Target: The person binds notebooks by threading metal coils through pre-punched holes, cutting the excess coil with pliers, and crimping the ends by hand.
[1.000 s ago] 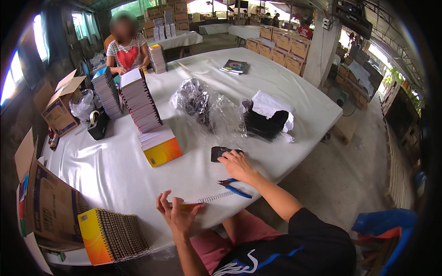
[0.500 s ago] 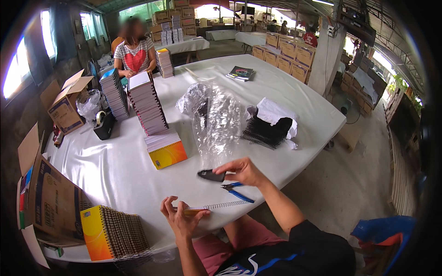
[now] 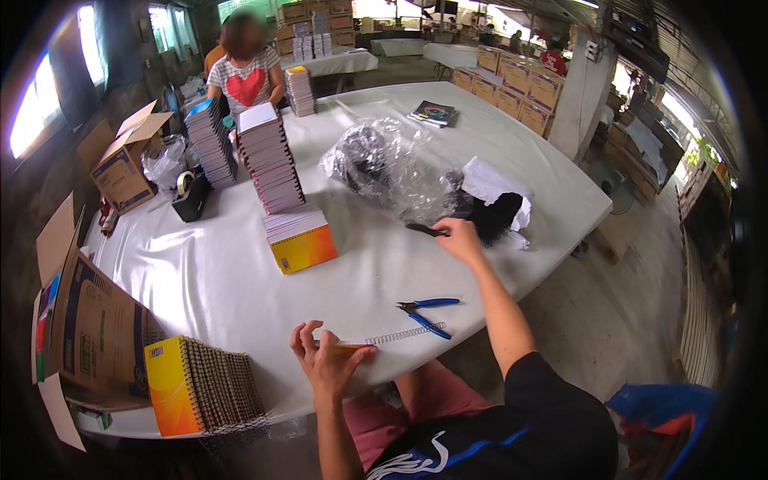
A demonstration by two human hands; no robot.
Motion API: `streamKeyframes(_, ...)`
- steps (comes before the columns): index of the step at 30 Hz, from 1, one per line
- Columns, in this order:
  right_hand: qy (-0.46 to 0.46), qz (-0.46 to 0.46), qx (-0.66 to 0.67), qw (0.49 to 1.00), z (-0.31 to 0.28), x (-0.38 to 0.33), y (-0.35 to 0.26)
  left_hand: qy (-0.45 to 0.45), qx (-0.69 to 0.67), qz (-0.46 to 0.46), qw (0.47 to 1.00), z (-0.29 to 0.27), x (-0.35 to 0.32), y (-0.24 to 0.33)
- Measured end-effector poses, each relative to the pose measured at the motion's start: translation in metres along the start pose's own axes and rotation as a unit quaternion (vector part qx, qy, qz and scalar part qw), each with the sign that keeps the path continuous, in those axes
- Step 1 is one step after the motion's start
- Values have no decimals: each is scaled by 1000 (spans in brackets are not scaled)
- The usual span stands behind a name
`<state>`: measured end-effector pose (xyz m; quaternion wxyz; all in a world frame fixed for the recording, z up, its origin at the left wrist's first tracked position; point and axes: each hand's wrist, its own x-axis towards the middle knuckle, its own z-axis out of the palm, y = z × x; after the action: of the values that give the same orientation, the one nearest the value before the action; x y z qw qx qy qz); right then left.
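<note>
The left hand (image 3: 330,360) pinches a thin notebook (image 3: 350,350) between thumb and fingers at the near edge of the surface (image 3: 216,264), and a wire coil (image 3: 404,333) runs from it to the right. The right hand (image 3: 459,240) reaches farther out, its fingers pinching a flat black piece (image 3: 424,230) just beside the clear plastic (image 3: 400,172) and the black coils (image 3: 494,220). Pliers (image 3: 438,303) lie between the hands, their lower handle at the wire coil's far end. A notebook stack (image 3: 274,168) stands beyond the left hand.
</note>
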<state>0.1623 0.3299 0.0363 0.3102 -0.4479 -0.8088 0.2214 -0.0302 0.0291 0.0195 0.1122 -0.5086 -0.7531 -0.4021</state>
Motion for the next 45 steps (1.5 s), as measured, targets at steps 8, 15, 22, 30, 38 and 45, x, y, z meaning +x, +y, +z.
streamKeyframes(8, -31, -37, 288, 956, -88, -69, -21, 20, 2, -1, 1000, 0, -2, -2)
streamKeyframes(15, -239, -175, 578, 760, -16, -83, -99, 54, -35, -26, 998, 7, -3, -9)
streamKeyframes(22, -385, -132, 592, 696, 48, -95, -83, 55, -125, -38, 990, 10, -3, -6)
streamKeyframes(30, -362, -200, 377, 829, 45, -92, -105, 48, -138, -62, 987, 16, -6, -14)
streamKeyframes(38, -344, -179, 333, 859, 45, -89, -102, 64, -188, -51, 979, 15, -5, -16)
streamKeyframes(45, -320, -164, 395, 845, 48, -90, -119, 63, -218, -69, 972, 18, -8, -22)
